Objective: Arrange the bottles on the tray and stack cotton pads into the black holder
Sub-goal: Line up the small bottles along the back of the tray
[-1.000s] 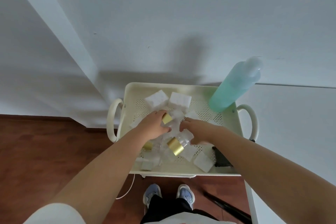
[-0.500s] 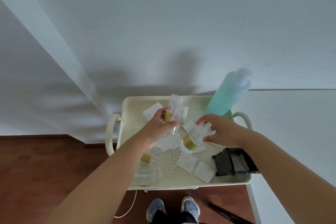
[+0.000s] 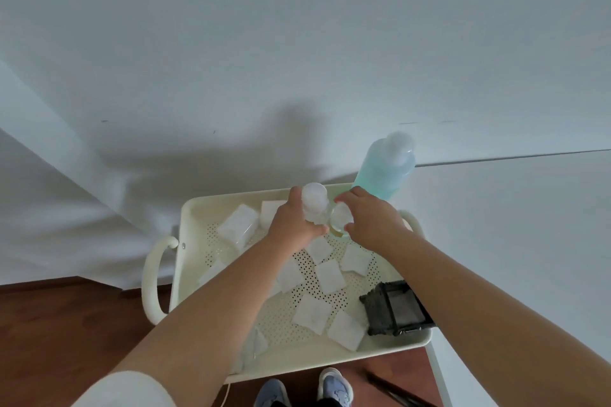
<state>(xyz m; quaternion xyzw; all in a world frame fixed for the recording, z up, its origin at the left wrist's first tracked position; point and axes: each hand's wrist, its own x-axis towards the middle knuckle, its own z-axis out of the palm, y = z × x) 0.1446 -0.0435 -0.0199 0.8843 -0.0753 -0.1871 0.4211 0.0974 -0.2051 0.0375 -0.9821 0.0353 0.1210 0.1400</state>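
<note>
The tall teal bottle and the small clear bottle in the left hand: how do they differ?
The teal bottle is larger, tinted blue-green, and stands free at the tray's far corner; the small clear bottle is colourless and gripped by the left hand. Both are upright with pale caps.

tray (image 3: 185,261): cream, perforated, matt
pads (image 3: 329,275): white, soft, fibrous
bottle (image 3: 385,172): translucent plastic
floor (image 3: 66,324): brown wood

The left hand (image 3: 292,225) covers the lower body of 1 clear bottle (image 3: 314,200). The right hand (image 3: 372,225) hides most of a 2nd small bottle (image 3: 340,218); its base cannot be made out. The right forearm crosses the black holder (image 3: 393,311), concealing its right side. Both shoes (image 3: 334,388) are cut off by the bottom edge.
</note>
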